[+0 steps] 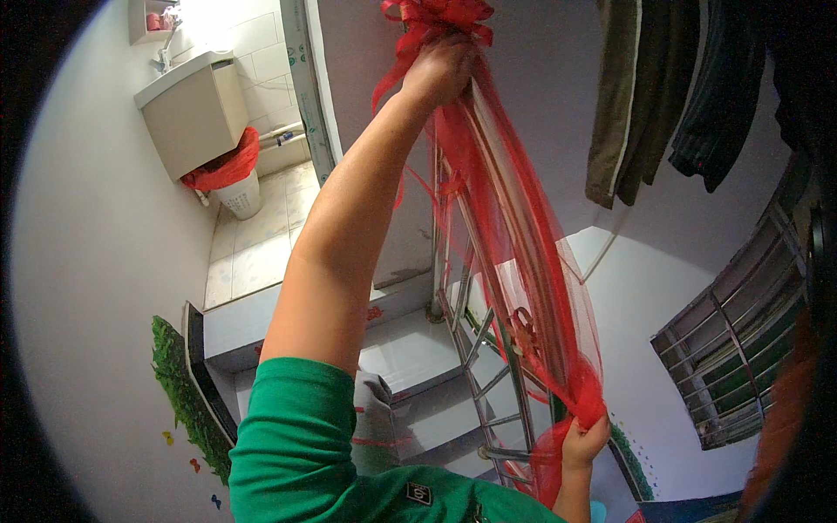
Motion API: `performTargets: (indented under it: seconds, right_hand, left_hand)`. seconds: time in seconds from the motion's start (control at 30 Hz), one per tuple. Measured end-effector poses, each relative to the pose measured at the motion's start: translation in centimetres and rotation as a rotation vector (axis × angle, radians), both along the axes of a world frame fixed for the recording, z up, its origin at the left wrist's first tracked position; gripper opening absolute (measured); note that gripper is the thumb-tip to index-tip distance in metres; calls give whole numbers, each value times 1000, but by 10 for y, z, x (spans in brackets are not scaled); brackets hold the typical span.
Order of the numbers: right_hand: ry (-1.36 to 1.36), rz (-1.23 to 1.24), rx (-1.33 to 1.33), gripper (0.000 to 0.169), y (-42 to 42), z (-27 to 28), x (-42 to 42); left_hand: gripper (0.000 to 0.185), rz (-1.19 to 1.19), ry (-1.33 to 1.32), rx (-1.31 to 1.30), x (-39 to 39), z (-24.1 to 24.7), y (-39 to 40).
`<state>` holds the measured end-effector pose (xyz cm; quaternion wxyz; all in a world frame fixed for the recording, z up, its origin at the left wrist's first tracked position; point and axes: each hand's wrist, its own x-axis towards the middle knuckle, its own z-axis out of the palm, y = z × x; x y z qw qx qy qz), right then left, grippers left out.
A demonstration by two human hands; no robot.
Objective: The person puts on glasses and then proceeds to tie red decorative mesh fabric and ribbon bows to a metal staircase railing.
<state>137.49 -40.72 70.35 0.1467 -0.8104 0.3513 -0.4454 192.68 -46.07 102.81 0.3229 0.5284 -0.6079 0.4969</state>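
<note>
A long swag of sheer red tulle [556,261] runs diagonally along a stainless-steel stair railing [487,261]. At its upper end is a looped red ribbon bow [451,16]. My left hand [444,68], its arm stretched far up, grips the tulle just below the bow; its fingers are partly hidden. Lower right, my right hand [585,441] is closed around a bunched part of the tulle, and loose fabric hangs below that fist. A smaller red ribbon [451,186] is tied at the railing between my hands.
Stairs [418,353] descend below the railing. Dark trousers [614,104] hang at upper right, near a barred window [719,359]. Through the doorway at upper left are a washbasin cabinet [189,111] and a bin with a red liner [239,196]. Artificial greenery [186,399] lines the left wall.
</note>
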Motion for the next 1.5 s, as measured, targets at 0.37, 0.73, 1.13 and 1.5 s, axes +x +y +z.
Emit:
performTargets:
  seconds: [0.37,0.73,1.13,1.5]
  right_hand:
    - [-34,-56,-19,38,-4,-15,-6]
    - [-18,-18,-18,41,-8,-9,-11]
    - [112,44,-97,45,-19,1,-4]
    - [-39,-67,-94,58,-13,-26,4]
  left_hand:
    - [14,-80,65,127,-67,-27,47]
    - [16,-395,890,-345,2,-43,102]
    - [51,-674,1227,36,21,-21,41]
    - [22,-714,1281,-55,17,-10,41]
